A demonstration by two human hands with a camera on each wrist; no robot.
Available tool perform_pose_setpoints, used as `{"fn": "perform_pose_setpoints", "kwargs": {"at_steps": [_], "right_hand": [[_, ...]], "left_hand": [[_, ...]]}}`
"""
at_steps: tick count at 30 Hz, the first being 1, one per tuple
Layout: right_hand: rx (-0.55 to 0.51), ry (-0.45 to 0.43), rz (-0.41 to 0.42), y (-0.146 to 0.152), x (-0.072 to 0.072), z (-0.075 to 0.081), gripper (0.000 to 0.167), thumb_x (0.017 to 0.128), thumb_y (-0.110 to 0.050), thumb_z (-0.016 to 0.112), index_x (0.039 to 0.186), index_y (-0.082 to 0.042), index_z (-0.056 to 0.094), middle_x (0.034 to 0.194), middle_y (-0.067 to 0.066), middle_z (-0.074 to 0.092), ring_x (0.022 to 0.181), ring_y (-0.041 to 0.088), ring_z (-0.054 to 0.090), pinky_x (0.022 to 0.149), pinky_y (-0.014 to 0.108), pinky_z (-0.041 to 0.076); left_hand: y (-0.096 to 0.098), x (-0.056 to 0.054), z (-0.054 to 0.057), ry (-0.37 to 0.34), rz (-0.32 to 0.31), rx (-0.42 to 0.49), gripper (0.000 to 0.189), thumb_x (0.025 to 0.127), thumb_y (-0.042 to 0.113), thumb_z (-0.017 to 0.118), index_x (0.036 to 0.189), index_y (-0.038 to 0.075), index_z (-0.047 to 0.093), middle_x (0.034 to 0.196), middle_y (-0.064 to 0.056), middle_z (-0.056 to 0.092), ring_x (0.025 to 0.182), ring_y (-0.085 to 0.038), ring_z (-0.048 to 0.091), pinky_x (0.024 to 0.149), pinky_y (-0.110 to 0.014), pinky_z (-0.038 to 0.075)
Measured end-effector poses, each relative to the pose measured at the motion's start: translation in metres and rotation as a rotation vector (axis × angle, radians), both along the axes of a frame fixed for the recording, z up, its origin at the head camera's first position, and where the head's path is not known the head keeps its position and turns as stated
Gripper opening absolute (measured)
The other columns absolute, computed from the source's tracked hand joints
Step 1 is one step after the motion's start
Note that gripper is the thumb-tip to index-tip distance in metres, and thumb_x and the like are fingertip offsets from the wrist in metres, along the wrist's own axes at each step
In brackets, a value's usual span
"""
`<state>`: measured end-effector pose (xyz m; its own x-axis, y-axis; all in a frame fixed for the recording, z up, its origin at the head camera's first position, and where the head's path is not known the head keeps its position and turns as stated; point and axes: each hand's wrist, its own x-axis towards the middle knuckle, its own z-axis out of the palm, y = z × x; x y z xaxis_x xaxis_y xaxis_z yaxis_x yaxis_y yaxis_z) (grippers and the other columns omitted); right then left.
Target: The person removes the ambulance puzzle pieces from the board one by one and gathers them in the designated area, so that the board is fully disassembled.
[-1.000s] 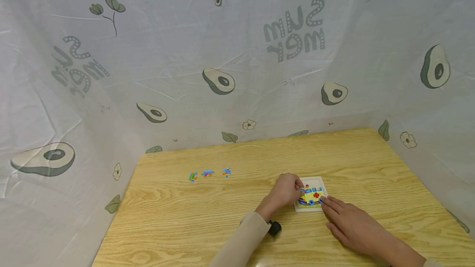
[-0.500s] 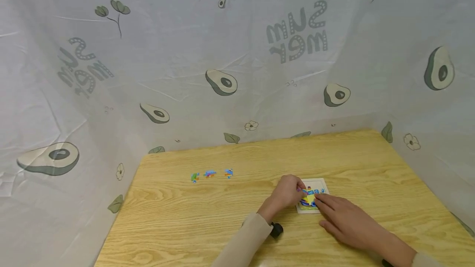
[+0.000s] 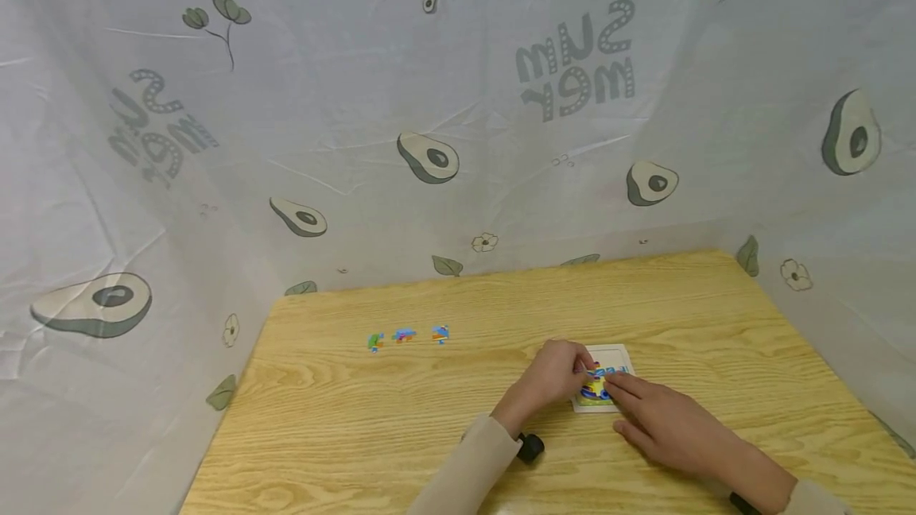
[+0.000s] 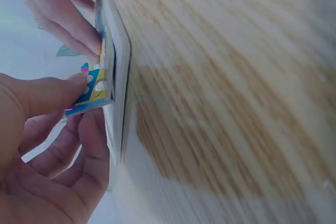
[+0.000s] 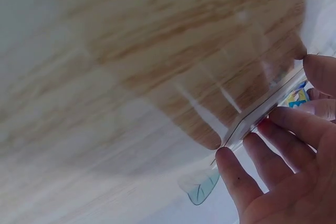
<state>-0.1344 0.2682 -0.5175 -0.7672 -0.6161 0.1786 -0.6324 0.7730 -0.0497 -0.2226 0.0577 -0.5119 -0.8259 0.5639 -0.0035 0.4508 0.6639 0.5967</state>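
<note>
A small square jigsaw puzzle board (image 3: 614, 354) with a pale border lies on the right half of the table, showing part of a yellow vehicle picture. My left hand (image 3: 554, 372) is at its left side. In the left wrist view, thumb and fingers pinch a blue, yellow and pink jigsaw piece (image 4: 93, 88), which tilts up at the board's near edge. My right hand (image 3: 673, 424) lies over the board's right part, its fairly straight fingertips pressing on the picture. In the right wrist view those fingers (image 5: 286, 145) reach along the board's edge. Both hands cover much of the picture.
Further left on the wooden table (image 3: 322, 412) lie a green jigsaw piece (image 3: 375, 342), a blue and pink one (image 3: 404, 335) and a blue and orange one (image 3: 440, 334). A printed curtain (image 3: 343, 141) hangs behind and beside the table. A black device (image 3: 530, 448) sits under the left wrist.
My right hand has slid left from the board's right edge onto the picture. The left hand keeps its pinch, with the piece shifting slightly over the board. The loose pieces stay put.
</note>
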Motion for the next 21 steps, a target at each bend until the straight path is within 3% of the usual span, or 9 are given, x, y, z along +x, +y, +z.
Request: {"fn": "perform_pose_setpoints", "kwargs": {"at_steps": [5, 14, 21], "right_hand": [[0.009, 0.001, -0.007, 0.000, 0.001, 0.000, 0.053, 0.101, -0.039, 0.069, 0.141, -0.003, 0.065, 0.146, 0.012, 0.064, 0.127, 0.031, 0.068, 0.097, 0.049, 0.059], [0.012, -0.020, -0.021, -0.002, 0.001, -0.001, 0.052, 0.102, -0.038, 0.068, 0.141, -0.003, 0.066, 0.147, 0.012, 0.064, 0.129, 0.031, 0.068, 0.098, 0.049, 0.059], [0.012, -0.025, -0.018, -0.002, 0.001, 0.000, 0.052, 0.102, -0.037, 0.069, 0.140, -0.003, 0.066, 0.147, 0.013, 0.064, 0.128, 0.033, 0.068, 0.098, 0.050, 0.058]], "left_hand": [[-0.004, -0.001, 0.000, 0.000, 0.020, 0.045, 0.008, 0.097, 0.013, 0.073, 0.097, 0.016, 0.081, 0.079, 0.011, 0.070, 0.067, 0.005, 0.052, 0.061, -0.012, 0.043], [-0.013, -0.004, -0.006, -0.159, 0.076, 0.208, 0.006, 0.095, 0.009, 0.074, 0.093, 0.012, 0.079, 0.076, 0.003, 0.076, 0.059, 0.003, 0.055, 0.054, -0.016, 0.042], [-0.016, -0.006, -0.011, -0.185, 0.104, 0.262, 0.004, 0.096, 0.010, 0.075, 0.092, 0.011, 0.078, 0.072, 0.006, 0.068, 0.060, 0.001, 0.051, 0.055, -0.016, 0.042]]}}
